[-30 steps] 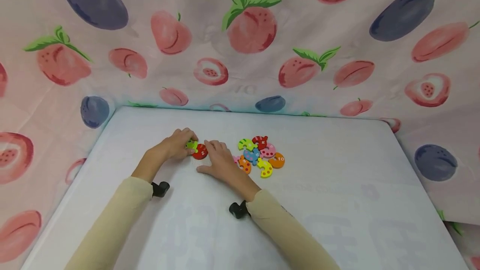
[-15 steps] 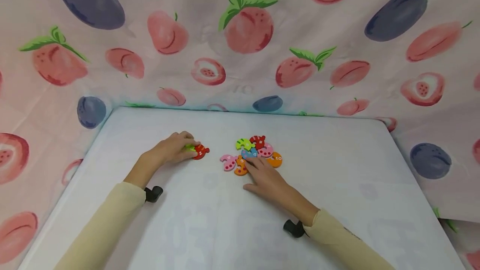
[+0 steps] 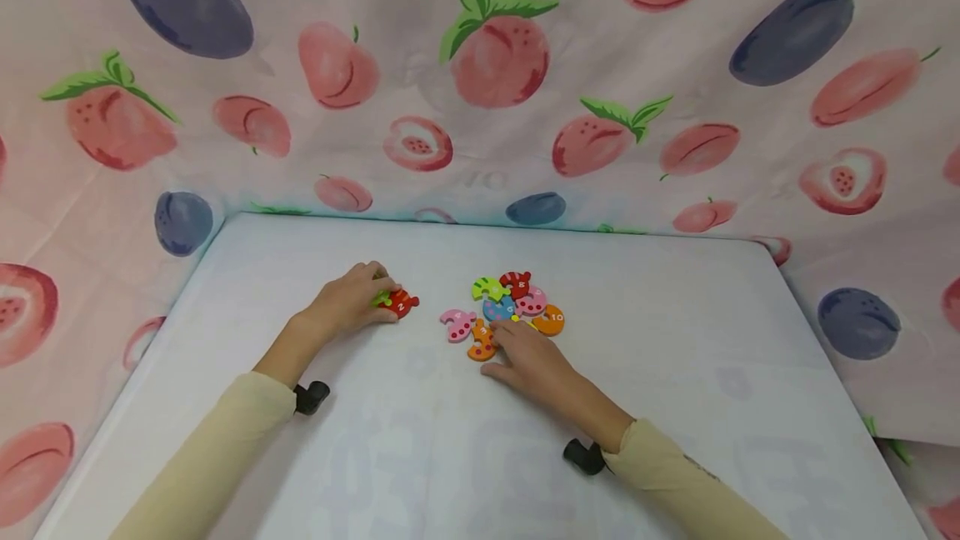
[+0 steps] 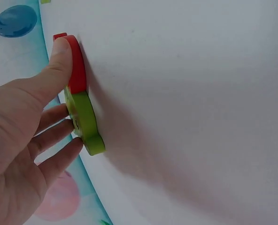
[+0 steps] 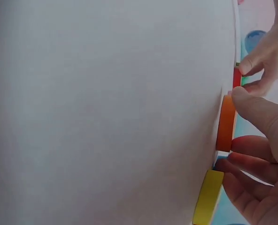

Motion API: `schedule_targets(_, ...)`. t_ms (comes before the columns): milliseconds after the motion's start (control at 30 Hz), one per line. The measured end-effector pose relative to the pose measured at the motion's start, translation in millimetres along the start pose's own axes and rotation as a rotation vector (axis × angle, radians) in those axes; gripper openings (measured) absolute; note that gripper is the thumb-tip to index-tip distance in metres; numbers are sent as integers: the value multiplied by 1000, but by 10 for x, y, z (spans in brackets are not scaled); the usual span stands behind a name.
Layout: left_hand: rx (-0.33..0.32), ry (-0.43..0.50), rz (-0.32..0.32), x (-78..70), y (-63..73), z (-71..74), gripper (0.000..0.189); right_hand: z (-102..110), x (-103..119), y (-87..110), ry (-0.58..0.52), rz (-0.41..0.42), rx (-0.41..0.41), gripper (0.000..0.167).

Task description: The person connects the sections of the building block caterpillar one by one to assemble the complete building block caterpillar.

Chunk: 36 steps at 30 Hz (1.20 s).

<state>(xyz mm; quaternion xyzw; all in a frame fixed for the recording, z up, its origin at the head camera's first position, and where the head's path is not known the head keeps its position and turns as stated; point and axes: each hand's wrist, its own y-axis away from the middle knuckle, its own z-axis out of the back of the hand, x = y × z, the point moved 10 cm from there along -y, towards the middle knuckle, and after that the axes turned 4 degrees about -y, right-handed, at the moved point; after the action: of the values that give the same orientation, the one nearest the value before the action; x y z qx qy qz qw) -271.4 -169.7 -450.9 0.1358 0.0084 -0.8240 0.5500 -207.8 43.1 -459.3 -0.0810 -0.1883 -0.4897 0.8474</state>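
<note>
"Orange puzzle piece [image 3: 481, 347] by the right hand [image 3: 534, 358]: is it gripped?"

"Can't tell; the hand meets its edge, down on the white table [image 3: 675, 298]."

"And the left hand [image 3: 347, 300]?"

"Clasping the green piece [image 4: 86, 118] and red piece [image 4: 78, 68], which touch. I'd hold those flat, then slide the orange one clear of the yellow piece [image 5: 208, 199] with a light touch."
</note>
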Motion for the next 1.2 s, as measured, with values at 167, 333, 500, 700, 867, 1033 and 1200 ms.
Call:
schedule_targets(167, 10, -6, -23, -31, 51, -1, 53, 0, -26, -51, -41, -22, -30, 32)
schedule_targets(333, 6, -4, -32, -47, 58, 3, 54, 10, -46, -80, -40, -34, -51, 35)
schedule_targets(500, -1, 9, -45, -52, 50, 13, 55, 2, -42, -82, -54, -28, -46, 43)
schedule_targets(700, 28, 33, -37, 11, 54, 33, 49, -9, -17, -63, -70, -26, -24, 37)
schedule_targets(867, 54, 89, -27, 84, 64, 32, 49, -47, -17, -42, -83, -45, 12, 37)
schedule_targets(1033, 13, 124, -76, 78, 76, 42, 49, -46, -16, -42, -81, -46, 9, 38)
schedule_targets(1200, -52, 111, -84, 83, 87, 34, 52, -25, -43, -47, -121, -55, 24, 39)
